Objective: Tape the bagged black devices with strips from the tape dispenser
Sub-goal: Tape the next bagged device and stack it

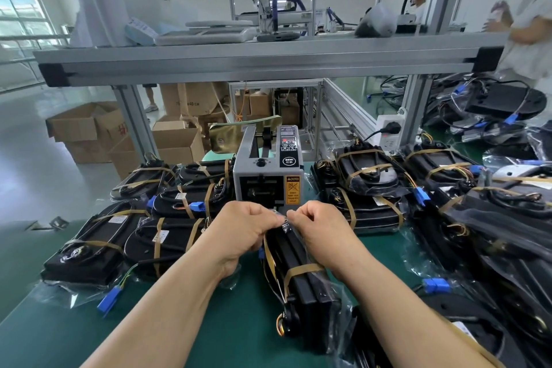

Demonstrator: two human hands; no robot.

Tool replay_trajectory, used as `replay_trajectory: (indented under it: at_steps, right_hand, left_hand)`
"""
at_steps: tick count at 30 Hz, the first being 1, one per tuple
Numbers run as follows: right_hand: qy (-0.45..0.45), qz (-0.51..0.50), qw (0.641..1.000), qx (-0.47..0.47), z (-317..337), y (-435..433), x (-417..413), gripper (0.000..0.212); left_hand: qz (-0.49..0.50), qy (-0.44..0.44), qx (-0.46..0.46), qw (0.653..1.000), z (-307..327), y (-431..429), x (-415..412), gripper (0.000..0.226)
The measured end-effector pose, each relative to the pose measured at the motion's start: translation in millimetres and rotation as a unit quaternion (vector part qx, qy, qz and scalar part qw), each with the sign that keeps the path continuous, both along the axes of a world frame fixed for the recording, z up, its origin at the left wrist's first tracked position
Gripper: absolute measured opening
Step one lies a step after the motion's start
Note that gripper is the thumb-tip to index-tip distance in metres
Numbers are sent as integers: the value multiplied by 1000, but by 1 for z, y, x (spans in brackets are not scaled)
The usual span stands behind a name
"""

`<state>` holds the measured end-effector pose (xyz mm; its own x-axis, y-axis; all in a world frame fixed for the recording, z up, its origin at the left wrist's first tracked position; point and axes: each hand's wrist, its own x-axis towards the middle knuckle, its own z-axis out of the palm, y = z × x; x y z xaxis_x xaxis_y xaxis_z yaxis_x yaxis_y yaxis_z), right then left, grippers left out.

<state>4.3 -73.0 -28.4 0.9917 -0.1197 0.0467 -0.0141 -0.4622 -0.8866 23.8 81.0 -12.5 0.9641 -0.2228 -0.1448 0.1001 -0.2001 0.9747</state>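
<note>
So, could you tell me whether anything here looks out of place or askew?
Nothing looks damaged or spilled. One blue connector trails on its wires from the front-left taped device towards the table edge, where it might snag. The held device stands on edge.

Curled fingers (pixel 304 213) hide the top of the bagged device (pixel 295 251).

The bagged black device (pixel 301 287) stands on edge, its far end pinched between left hand (pixel 242 227) and right hand (pixel 319 227), a tan strip (pixel 303 270) banding it. Grey tape dispenser (pixel 267 179) sits just beyond both hands.
</note>
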Motion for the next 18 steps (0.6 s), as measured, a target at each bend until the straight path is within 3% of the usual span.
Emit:
replay_trajectory:
  at_steps: [18]
  right_hand:
    - [-3, 2, 1000, 0, 0, 1, 0, 25]
  left_hand:
    - [26, -31, -13, 999, -10, -4, 4, 31]
